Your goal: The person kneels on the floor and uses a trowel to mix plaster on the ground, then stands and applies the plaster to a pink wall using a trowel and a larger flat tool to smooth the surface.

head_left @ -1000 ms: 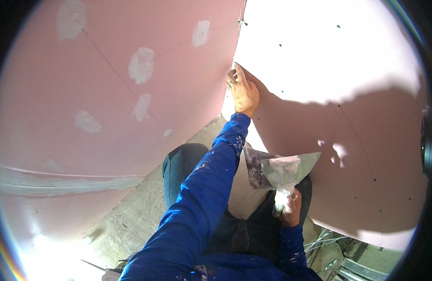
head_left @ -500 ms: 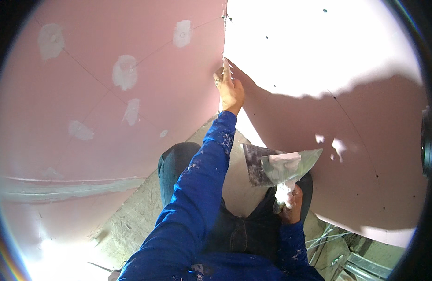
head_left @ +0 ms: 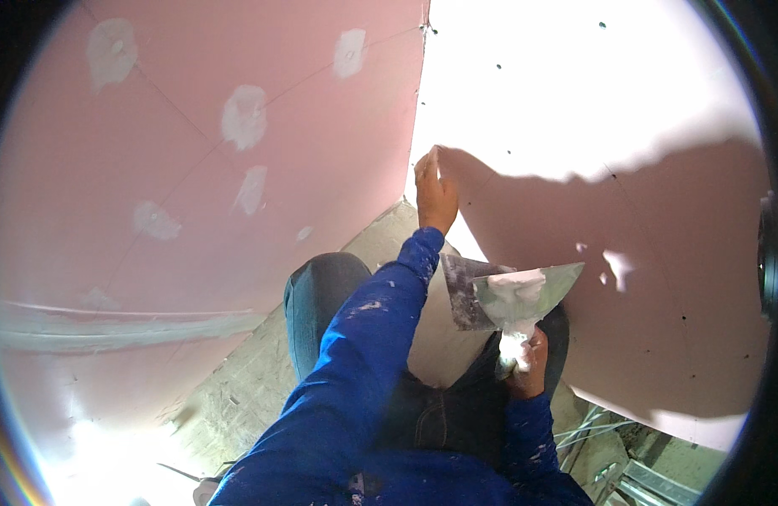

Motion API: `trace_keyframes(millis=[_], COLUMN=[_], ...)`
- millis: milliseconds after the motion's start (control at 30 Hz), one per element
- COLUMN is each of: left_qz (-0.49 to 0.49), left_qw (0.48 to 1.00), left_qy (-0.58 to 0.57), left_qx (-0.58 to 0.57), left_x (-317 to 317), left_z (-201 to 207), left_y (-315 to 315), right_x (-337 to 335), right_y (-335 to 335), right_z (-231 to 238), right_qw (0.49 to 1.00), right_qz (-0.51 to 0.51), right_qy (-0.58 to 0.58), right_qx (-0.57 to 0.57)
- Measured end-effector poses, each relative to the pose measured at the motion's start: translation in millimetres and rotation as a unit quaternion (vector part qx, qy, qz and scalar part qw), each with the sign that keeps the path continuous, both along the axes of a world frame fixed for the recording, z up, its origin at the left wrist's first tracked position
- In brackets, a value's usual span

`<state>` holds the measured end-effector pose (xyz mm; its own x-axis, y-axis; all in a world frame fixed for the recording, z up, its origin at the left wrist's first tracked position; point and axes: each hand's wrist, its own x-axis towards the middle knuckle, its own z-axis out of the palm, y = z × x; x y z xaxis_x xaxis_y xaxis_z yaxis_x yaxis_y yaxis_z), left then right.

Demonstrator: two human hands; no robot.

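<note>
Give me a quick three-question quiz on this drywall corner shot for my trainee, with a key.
1. True or false: the right hand holds a wide metal blade loaded with white compound.
2. Where is the left hand? A) resting on the knee B) raised at the inside corner where the two pink boards meet C) on the floor
3. Fill in: the left pink board shows several white ___ of dried filler.

Key: 1 true; 2 B; 3 patches.
</note>
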<state>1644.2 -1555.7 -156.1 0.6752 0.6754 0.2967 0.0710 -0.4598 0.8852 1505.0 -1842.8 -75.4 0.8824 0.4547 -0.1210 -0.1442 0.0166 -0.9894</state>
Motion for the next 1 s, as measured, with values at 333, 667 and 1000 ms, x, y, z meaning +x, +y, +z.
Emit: trace_keyframes(millis=[333,667,1000], left_qz=[-0.133,-0.024,-0.085], left_qw=[0.94,0.94,0.959], left_qy=[0.306,-0.014,0.249], left_qx=[0.073,-0.34,0.103], left_x=[12.0,53.5,27.5], left_z=[-101.6,-146.8,-116.7], left_y=[50.8,41.6,45.6], right_x=[-3.1,-5.4,-3.8], right_y=[3.6,2.6,-2.9], right_z=[3.0,4.9,0.9], right_qw=[0.999,0.998,0.997], right_qz=[-0.038,-0.058,-0.033], right_qy=[0.017,0.014,0.067], right_qx=[0.0,-0.005,0.011])
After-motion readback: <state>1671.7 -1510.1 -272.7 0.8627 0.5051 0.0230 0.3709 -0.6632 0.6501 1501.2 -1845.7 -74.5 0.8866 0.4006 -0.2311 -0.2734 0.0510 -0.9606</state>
